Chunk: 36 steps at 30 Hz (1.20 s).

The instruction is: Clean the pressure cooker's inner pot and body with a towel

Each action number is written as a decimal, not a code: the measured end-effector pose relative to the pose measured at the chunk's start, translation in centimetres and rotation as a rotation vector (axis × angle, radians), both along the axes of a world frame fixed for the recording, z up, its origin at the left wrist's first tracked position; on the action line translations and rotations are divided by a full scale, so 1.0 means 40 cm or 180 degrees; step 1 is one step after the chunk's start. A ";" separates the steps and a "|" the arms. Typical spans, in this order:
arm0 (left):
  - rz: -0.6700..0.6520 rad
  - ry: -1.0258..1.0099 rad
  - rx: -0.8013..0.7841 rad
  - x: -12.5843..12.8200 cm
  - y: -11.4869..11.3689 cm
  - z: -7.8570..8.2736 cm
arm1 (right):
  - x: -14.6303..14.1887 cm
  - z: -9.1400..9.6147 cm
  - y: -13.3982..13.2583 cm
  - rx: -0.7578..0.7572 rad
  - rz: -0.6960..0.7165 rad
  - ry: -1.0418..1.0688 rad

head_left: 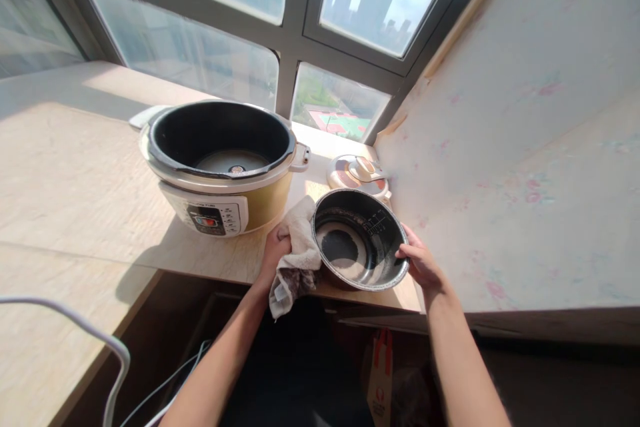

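A dark inner cooking pot (385, 240) is tilted toward me at the sill's front edge, with pale marks on its bottom. My right hand (420, 259) grips its rim on the right side, thumb over the edge. Bunched in my left hand (276, 250) is a whitish cloth (303, 233) with dark stains, which lies against the pot's left outside. To the left stands a white and gold electric pressure cooker (267, 203), lidless, its dark inside showing. Behind the pot sits a round white and brown lid (345, 173) with a knob handle.
The pale stone sill (65, 193) runs along grey-framed windows (295, 20). A flowered wall (525, 147) closes off the right side. A white cable (113, 340) hangs at the lower left. A paper bag (381, 380) with red handles stands below the sill.
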State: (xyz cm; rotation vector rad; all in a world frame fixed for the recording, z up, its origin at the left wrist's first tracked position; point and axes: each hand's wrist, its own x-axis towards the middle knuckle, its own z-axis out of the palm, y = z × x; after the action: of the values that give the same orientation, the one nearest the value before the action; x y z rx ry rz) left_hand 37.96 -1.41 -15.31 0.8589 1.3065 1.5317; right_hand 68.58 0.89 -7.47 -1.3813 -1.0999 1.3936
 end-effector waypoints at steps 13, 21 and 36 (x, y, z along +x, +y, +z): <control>0.0603 0.0344 -0.0396 -0.035 -0.044 -0.013 | -0.053 -0.067 -0.056 0.0654 -0.1025 0.0308; 0.0311 -0.0101 -0.0050 -0.016 -0.146 0.045 | -0.148 -0.055 -0.181 0.0818 -0.1113 0.0019; -0.0353 0.0306 0.0517 0.045 -0.134 0.015 | -0.090 -0.039 -0.140 0.0441 -0.0694 -0.0194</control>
State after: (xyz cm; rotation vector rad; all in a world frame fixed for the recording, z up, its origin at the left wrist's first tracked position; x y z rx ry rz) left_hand 39.77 -6.76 -14.70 1.1020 1.1928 1.5399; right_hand 64.99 -4.70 -9.02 -1.4046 -1.0308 1.1056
